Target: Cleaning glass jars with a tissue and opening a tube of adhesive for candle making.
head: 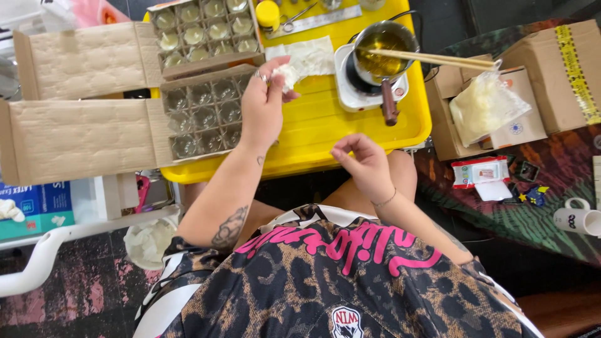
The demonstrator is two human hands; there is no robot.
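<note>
1. Head view: the left hand [263, 106] is raised over the yellow plastic tray [325, 125], its fingertips pinching a small crumpled white wad of tissue [288, 75]
2. The wad is bunched, with no clear long axis; it sticks out to the right of the fingers, just beside a flat white paper sheet [310, 56] on the tray
3. The right hand [366, 166] hovers nearer the body, thumb and forefinger pressed together; whether they pinch anything I cannot tell
4. Left of the left hand lies a cardboard box of empty clear glass cups [203, 112]; farther off, a second cardboard box of wax-filled cups [203, 31]
5. Far right on the tray, a small steel pot of amber liquid [382, 44] sits on a white hotplate [366, 84], pale wooden chopsticks [432, 59] lying across its rim, pointing right
</note>
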